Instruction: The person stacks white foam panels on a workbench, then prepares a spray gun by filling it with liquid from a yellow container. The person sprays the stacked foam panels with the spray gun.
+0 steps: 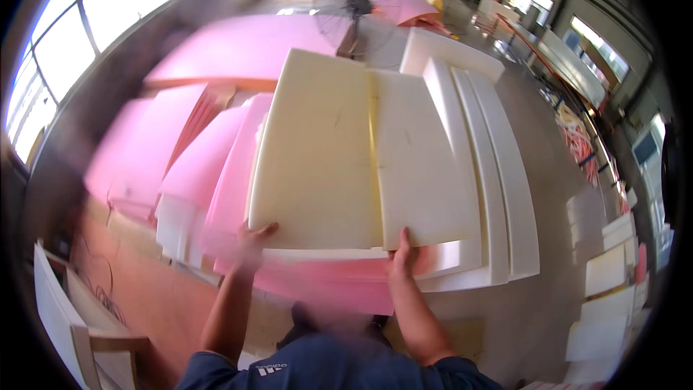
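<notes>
My left hand (256, 238) grips the near left corner of a large cream foam sheet (314, 152), thumb on top and fingers hidden beneath. Beside it lies a narrower cream foam sheet (426, 159), with a yellowish gap or strip (374, 159) running between the two. My right hand (403, 247) holds the near edge of this narrower sheet close to its left corner, its thumb on the upper face. Under the sheets, pink foam (332, 274) shows along the near side. White foam sheets (498, 166) stick out beneath on the right.
Pink foam stacks (137, 141) stand at the left, with a wide pink sheet (245, 43) behind. A floor fan (357, 7) is beyond the far edge. White foam blocks (606, 296) sit at the lower right. A wooden-framed panel (65, 318) stands at the lower left.
</notes>
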Available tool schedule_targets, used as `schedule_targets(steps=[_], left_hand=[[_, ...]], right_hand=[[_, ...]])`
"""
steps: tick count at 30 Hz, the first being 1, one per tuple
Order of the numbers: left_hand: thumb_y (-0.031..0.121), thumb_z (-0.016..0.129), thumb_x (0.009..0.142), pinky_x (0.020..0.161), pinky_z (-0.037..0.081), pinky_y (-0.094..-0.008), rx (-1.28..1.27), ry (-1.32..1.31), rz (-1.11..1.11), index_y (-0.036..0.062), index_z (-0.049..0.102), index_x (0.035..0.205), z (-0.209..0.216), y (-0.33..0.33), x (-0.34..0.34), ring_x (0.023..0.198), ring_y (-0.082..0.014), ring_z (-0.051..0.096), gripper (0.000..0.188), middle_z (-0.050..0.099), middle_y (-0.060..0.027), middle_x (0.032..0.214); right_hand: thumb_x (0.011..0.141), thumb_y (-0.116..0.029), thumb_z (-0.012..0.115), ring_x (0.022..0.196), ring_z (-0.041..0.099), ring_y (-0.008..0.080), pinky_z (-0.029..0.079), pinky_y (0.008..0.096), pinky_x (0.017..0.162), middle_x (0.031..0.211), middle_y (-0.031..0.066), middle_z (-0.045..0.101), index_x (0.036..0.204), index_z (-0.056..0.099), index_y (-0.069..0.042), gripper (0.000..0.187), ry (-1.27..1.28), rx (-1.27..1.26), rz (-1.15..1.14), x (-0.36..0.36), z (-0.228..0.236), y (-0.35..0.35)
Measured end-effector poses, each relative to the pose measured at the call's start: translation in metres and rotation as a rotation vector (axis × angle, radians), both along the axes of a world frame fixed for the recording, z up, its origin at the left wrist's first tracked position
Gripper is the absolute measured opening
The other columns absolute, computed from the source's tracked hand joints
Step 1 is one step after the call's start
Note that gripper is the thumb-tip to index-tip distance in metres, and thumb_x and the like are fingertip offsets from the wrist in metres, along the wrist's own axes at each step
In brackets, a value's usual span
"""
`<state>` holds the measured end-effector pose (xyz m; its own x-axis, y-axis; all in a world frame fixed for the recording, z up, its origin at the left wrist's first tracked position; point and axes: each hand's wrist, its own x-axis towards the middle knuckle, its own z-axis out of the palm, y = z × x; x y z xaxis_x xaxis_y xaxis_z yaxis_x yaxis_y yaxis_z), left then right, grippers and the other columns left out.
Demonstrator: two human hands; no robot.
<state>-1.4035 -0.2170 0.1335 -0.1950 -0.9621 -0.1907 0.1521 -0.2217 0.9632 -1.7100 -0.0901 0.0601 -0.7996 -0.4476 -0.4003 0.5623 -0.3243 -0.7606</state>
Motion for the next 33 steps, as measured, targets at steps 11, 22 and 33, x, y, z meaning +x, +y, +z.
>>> schedule_targets(steps=[11, 22, 33], left_hand=[[0.021, 0.067, 0.091, 0.078, 0.051, -0.0328, 0.108, -0.516, 0.11, -0.0015, 0.066, 0.118, -0.105, 0.003, 0.112, 0.089, -0.0186, 0.065, 0.035, 0.071, -0.0096, 0.101], [0.01, 0.064, 0.093, 0.077, 0.052, -0.0295, -0.139, 0.283, 0.225, -0.0024, 0.067, 0.114, 0.04, 0.038, 0.095, 0.085, -0.0156, 0.066, 0.025, 0.071, -0.009, 0.097], [0.026, 0.062, 0.089, 0.098, 0.047, -0.0421, -0.3, 0.908, 0.507, -0.0039, 0.048, 0.135, 0.023, 0.104, 0.364, 0.113, -0.0277, 0.059, 0.056, 0.061, -0.0157, 0.123]], right_hand=[[0.088, -0.042, 0.072, 0.087, 0.067, 0.0287, 0.056, 0.0396, 0.065, 0.105, 0.0134, 0.065, 0.128, 0.052, -0.008, 0.056, -0.435, 0.59, 0.874, 0.082, -0.157, 0.008], [0.091, -0.018, 0.069, 0.111, 0.058, 0.024, 0.048, 0.0386, 0.095, 0.123, 0.009, 0.06, 0.134, 0.048, -0.008, 0.049, -0.117, -0.307, 0.674, 0.26, 0.054, -0.055], [0.077, 0.009, 0.071, 0.109, 0.062, 0.031, 0.051, 0.0455, 0.094, 0.118, 0.0131, 0.065, 0.125, 0.059, 0.001, 0.05, 1.085, -0.768, 1.581, 0.377, 0.122, -0.116]])
